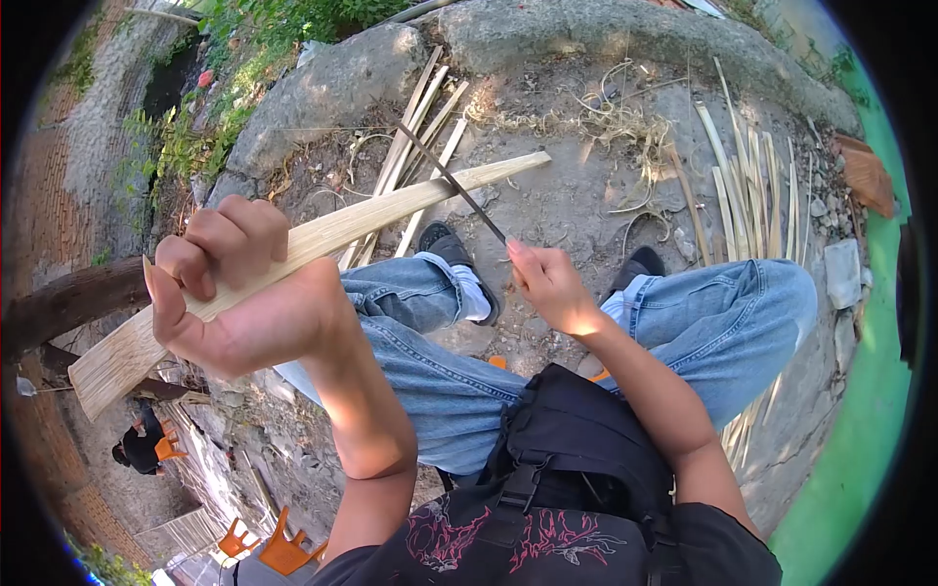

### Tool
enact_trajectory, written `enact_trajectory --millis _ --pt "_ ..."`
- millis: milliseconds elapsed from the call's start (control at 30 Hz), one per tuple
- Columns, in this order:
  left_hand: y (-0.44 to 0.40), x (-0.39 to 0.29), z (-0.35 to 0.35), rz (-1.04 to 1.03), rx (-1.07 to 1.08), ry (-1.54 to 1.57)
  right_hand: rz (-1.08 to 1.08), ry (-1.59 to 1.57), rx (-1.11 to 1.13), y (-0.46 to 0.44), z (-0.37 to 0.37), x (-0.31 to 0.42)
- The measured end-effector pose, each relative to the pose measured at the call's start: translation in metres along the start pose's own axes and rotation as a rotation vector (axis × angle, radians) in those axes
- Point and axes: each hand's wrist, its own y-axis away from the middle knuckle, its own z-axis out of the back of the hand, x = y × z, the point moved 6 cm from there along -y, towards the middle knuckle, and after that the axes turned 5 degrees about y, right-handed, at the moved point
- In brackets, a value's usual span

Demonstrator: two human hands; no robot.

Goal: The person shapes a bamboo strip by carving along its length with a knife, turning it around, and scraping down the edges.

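Observation:
My left hand (244,288) is closed around a long, pale split-bamboo strip (362,220), which slants from the lower left up to a narrow tip at the upper right. In my right hand (553,283) is a thin, dark-bladed knife (476,207), gripped close to my body with the blade pointing up and left. Its handle is hidden in my fingers. The blade crosses the strip near the narrow end and appears to touch it. Both hands are above my jeans-covered legs (430,342).
Several pale strips (420,142) lie on the ground beyond my left foot; another bundle (747,190) lies at the right. Curled shavings (625,127) litter the dirt before a stone kerb (606,39). A dark wooden beam (78,298) is at left. Orange chairs (285,547) and a person (142,444) appear lower left.

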Motion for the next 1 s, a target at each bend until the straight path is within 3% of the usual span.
enact_trajectory --millis 167,300,433,533,767,867,1000 --pt "0.003 -0.002 0.003 -0.045 -0.051 -0.051 0.007 0.168 -0.109 0.007 -0.002 0.014" --pt "0.017 0.014 -0.004 -0.045 0.007 -0.054 0.130 0.184 -0.052 0.024 -0.006 0.044" --pt "0.016 0.013 -0.003 -0.011 -0.017 -0.066 -0.090 0.370 -0.232 -0.003 0.035 -0.021" --pt "0.016 0.013 -0.015 0.030 0.065 -0.072 -0.116 0.327 -0.241 0.001 0.034 -0.023" --pt "0.015 0.017 -0.021 0.048 0.070 -0.077 0.118 0.132 -0.114 0.017 0.017 0.020" --pt "0.011 0.016 -0.018 0.035 0.044 -0.102 -0.059 0.194 -0.177 -0.001 0.033 -0.021" --pt "0.008 0.019 -0.020 0.038 0.042 -0.088 -0.016 0.102 -0.101 0.010 0.021 -0.004"
